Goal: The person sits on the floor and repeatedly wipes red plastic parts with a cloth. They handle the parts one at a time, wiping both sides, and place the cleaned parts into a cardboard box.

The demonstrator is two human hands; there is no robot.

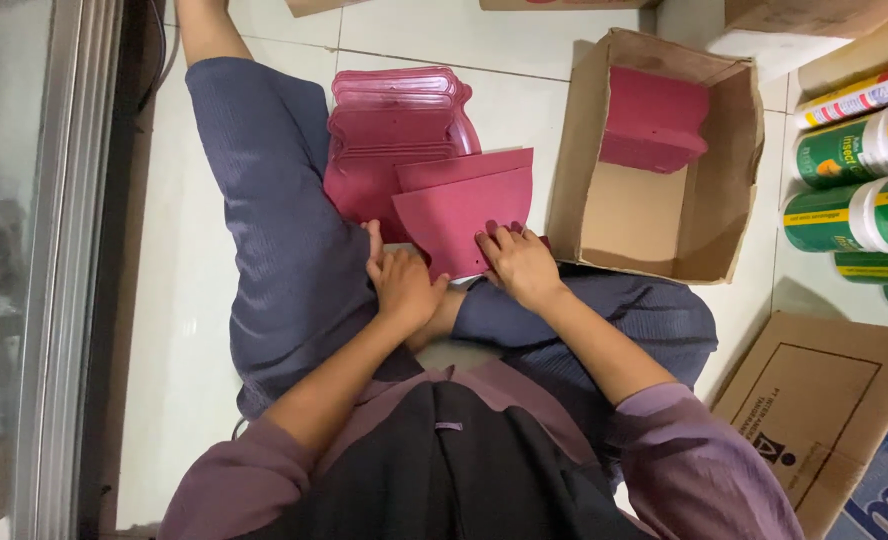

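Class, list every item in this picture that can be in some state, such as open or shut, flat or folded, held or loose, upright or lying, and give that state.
Top pink card: flat, pressed by both hands.
Left hand: fingers curled at the card's near edge.
Right hand: palm down on the card.
Pink card stack: piled on the floor.
Cardboard box: open, pink cards inside.
Green spray cans: lying on their sides.

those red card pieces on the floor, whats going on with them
A person sits cross-legged on the tiled floor. Both hands press on a flat dark-red card piece lying in front of their lap: the left hand at its lower left edge, the right hand at its lower right. Just beyond lies a stack of shaped red pieces. To the right, an open cardboard box holds more red pieces.
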